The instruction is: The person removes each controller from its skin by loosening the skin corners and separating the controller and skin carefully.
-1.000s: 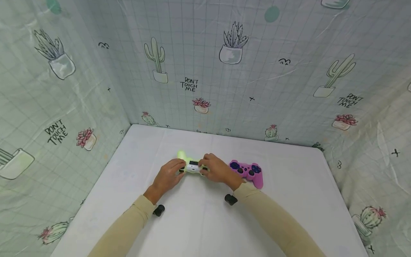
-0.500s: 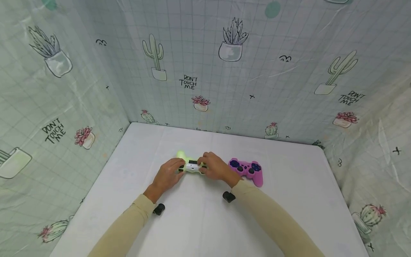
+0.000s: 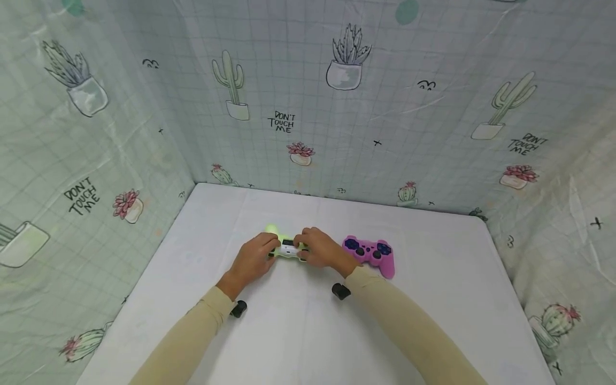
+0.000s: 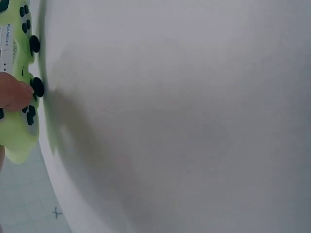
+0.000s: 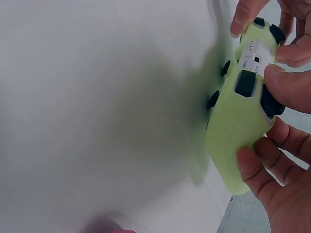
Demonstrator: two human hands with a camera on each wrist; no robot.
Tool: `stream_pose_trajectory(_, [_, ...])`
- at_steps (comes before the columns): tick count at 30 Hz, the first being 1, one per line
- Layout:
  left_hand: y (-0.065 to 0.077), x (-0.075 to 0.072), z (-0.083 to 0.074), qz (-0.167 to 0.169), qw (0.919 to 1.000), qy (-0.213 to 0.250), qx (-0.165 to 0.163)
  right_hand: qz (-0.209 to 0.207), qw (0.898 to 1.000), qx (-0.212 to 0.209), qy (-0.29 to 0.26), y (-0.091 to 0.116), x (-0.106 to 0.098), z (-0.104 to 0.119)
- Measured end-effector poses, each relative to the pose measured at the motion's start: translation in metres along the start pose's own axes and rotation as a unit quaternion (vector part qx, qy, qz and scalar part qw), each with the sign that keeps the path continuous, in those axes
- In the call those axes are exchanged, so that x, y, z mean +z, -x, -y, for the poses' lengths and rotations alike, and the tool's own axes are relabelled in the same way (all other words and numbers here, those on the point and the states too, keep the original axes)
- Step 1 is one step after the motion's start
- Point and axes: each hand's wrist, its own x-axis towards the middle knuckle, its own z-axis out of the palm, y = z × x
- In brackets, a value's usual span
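A light green game controller (image 3: pixel 287 249) with a white label is on edge over the white table, its top edge toward me in the head view. My left hand (image 3: pixel 252 260) grips its left end, and my right hand (image 3: pixel 318 247) grips the right end. In the left wrist view the controller (image 4: pixel 17 58) shows its black thumbsticks, with a thumb (image 4: pixel 17 92) against the face near one of them. The right wrist view shows the right hand's fingers (image 5: pixel 257 177) along one grip of the controller (image 5: pixel 228 126), while left-hand fingers (image 5: pixel 245 17) hold the far end.
A pink game controller (image 3: pixel 370 252) lies face up on the table (image 3: pixel 433 299), just right of my right wrist. Black wrist cameras (image 3: pixel 341 291) hang at both wrists. Fabric walls (image 3: pixel 385 107) printed with cacti rise behind and at both sides.
Both hands keep their grip on the green controller, with only slight shifts of the fingers and wrists. The head view has tilted a little.
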Motion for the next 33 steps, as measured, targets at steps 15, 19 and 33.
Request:
stream_pose_trajectory(15, [-0.012,-0.005,-0.002,0.045,0.9985,-0.025,-0.02,0.055,0.997,-0.016,0.052,-0.014,-0.011,0.011])
stream_pose_trajectory(19, [-0.012,-0.006,-0.004,0.06,0.9973,-0.028,-0.032,0.062,0.995,-0.021,0.069,-0.016,-0.01,0.016])
stream_pose_trajectory(33, [-0.008,-0.004,-0.008,0.058,0.9964,-0.057,-0.024,0.09,0.981,-0.014,0.171,-0.013,-0.006,0.028])
